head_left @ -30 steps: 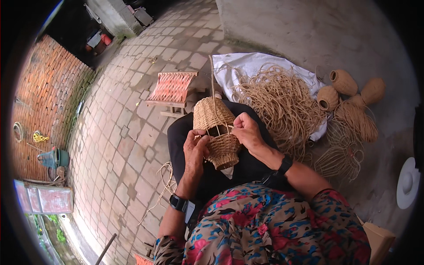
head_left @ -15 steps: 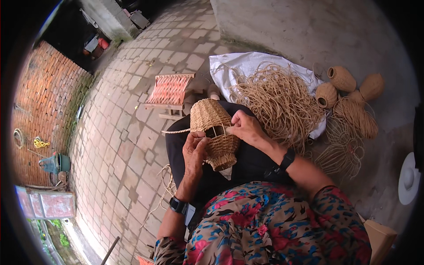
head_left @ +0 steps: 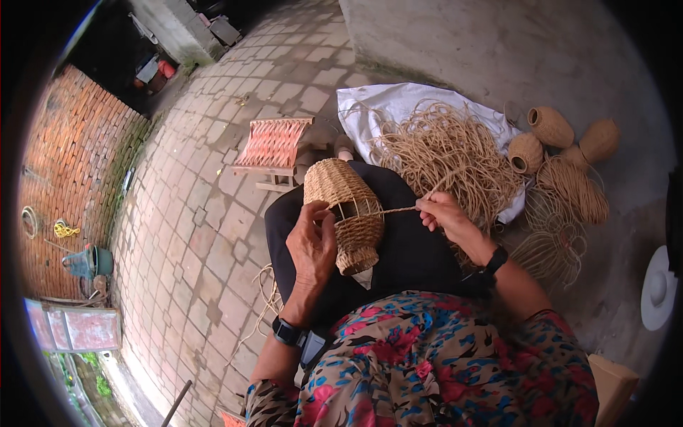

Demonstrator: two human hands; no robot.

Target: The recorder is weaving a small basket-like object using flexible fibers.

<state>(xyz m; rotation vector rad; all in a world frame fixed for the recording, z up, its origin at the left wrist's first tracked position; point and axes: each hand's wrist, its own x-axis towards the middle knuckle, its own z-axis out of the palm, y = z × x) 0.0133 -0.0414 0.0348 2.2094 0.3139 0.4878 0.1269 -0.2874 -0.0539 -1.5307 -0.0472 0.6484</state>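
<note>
A straw-coloured woven basket [head_left: 340,181] lies sideways on my dark-trousered lap, a band of bare upright ribs showing across its middle. My left hand [head_left: 311,242] grips it at the left side of that gap, fingertips partly hidden. My right hand [head_left: 448,220], right of the basket, pinches a twisted cord [head_left: 395,210] stretched taut from the gap.
Ahead stands a low stool [head_left: 274,142] with a red woven seat. A white sack [head_left: 363,107] bears a heap of loose cord [head_left: 441,156]; several small baskets [head_left: 551,127] and a wire-like bundle [head_left: 548,238] lie right. A brick wall [head_left: 85,164] stands left.
My right hand has moved from the basket out to the right, drawing the cord across; the cord end that hung out leftward a moment ago is gone from there. My left hand has shifted slightly left.
</note>
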